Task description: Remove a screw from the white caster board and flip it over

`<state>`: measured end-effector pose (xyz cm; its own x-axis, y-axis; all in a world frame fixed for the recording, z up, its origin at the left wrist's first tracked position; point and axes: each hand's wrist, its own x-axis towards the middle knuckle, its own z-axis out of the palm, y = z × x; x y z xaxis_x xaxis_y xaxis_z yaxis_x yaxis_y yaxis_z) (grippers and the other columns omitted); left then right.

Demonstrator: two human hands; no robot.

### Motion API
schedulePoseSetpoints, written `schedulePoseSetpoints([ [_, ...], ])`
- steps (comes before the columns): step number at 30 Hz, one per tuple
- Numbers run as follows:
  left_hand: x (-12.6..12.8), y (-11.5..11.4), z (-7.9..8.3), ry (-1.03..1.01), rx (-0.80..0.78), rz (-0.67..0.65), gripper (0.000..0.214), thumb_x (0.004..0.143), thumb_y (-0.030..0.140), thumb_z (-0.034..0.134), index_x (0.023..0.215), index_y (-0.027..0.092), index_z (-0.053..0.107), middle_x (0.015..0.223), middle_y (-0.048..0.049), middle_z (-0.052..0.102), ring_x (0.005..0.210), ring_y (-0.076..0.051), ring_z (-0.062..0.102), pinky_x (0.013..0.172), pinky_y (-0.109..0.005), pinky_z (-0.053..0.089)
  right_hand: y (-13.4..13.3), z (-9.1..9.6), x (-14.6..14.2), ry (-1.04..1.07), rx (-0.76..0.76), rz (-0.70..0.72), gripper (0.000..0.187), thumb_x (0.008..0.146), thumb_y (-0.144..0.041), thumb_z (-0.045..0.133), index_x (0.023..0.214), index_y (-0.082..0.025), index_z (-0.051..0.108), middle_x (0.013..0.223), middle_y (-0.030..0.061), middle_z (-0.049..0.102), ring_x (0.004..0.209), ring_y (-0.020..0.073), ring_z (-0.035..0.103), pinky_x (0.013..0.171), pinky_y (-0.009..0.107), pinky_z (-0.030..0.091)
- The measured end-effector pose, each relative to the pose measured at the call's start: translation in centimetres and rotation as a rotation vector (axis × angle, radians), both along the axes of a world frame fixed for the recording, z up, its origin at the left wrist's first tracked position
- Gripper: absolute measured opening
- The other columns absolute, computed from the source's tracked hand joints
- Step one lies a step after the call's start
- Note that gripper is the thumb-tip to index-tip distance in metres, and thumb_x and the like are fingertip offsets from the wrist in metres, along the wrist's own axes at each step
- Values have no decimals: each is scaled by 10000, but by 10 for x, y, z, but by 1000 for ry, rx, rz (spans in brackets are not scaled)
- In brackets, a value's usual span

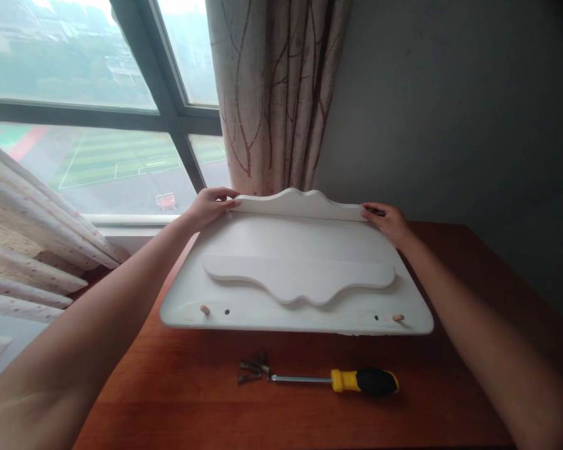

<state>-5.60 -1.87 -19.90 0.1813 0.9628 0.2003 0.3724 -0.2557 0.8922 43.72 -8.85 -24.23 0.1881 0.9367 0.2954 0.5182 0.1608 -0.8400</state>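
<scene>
A large white board (244, 237) lies flat on the red-brown table (178, 406). Along its far edge stands a white wavy-topped rail (300, 204). My left hand (209, 204) grips the rail's left end, fingers curled over it. At the rail's right end, my right hand (388, 220) pinches it. A second wavy white piece (300, 279) lies flat on the board. Two wooden dowels, the left one (205, 309) and the right one (398, 318), stick up near the board's front corners, each beside a small hole.
A screwdriver (356, 380) with a yellow and black handle lies in front of the board, its tip by several screws (253, 369). A patterned curtain (276, 94) hangs behind, a window (98, 125) to the left, a grey wall (450, 112) to the right.
</scene>
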Motion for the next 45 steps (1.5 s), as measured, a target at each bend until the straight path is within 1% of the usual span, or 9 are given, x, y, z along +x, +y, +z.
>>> schedulePoseSetpoints([
  [6, -1, 0, -1, -51, -19, 4, 554, 584, 551, 896, 965, 159, 805, 772, -56, 690, 659, -153, 560, 587, -263, 422, -1, 0, -2, -15, 50, -20, 561, 681, -651, 786, 1036, -217, 793, 931, 56, 727, 757, 177, 599, 711, 331, 506],
  [11, 1, 1, -2, -88, -30, 35, 573, 540, 549, 916, 943, 154, 813, 741, -56, 693, 638, -158, 562, 593, -280, 425, -3, 0, -3, -71, 77, -38, 524, 717, -631, 761, 1034, -215, 796, 833, 41, 718, 697, 182, 574, 660, 332, 495],
  [19, -1, 0, -6, -84, 30, 11, 522, 590, 542, 899, 953, 176, 815, 799, -54, 708, 672, -148, 574, 606, -261, 429, -6, 4, -5, -163, 148, -21, 381, 784, -557, 731, 996, -249, 802, 1092, 77, 745, 820, 218, 627, 776, 383, 523],
  [26, 1, 2, -8, -47, 50, 57, 538, 594, 552, 887, 958, 163, 814, 787, -57, 701, 687, -152, 553, 609, -259, 406, -3, 1, -3, -174, 133, -42, 463, 785, -609, 709, 1025, -223, 800, 904, 67, 754, 727, 214, 618, 704, 379, 522],
  [31, 2, -2, -6, -43, 84, 39, 533, 593, 563, 883, 946, 169, 815, 878, -77, 727, 735, -166, 569, 633, -264, 416, -5, 2, -3, -187, 167, -39, 404, 791, -599, 711, 984, -256, 801, 1080, 88, 753, 849, 242, 650, 773, 407, 531],
  [36, 3, 0, -5, -57, 76, 69, 519, 594, 535, 888, 954, 168, 815, 853, -65, 718, 701, -153, 549, 609, -259, 402, -7, 6, -7, -189, 188, -40, 402, 807, -614, 695, 985, -267, 793, 1068, 84, 746, 889, 254, 651, 817, 430, 535],
  [40, 1, 2, -8, -203, 73, 135, 562, 689, 592, 807, 1062, 172, 795, 859, -64, 709, 663, -134, 545, 571, -242, 399, -5, 12, -21, -144, 263, -74, 418, 902, -604, 589, 1050, -260, 773, 1081, 81, 729, 933, 246, 654, 840, 410, 540],
  [42, -1, 1, -10, -229, 58, 161, 596, 717, 608, 774, 1118, 168, 777, 802, -55, 696, 573, -110, 491, 517, -236, 355, -4, 15, -28, -154, 267, -45, 405, 891, -594, 614, 1035, -252, 774, 1044, 82, 730, 898, 239, 651, 825, 399, 541],
  [45, -3, -1, -11, -219, 36, 164, 594, 690, 585, 807, 1105, 161, 783, 755, -48, 691, 510, -89, 427, 489, -240, 311, -6, 18, -30, -168, 240, -11, 403, 867, -594, 648, 1016, -243, 777, 1023, 86, 731, 858, 233, 643, 813, 401, 541],
])
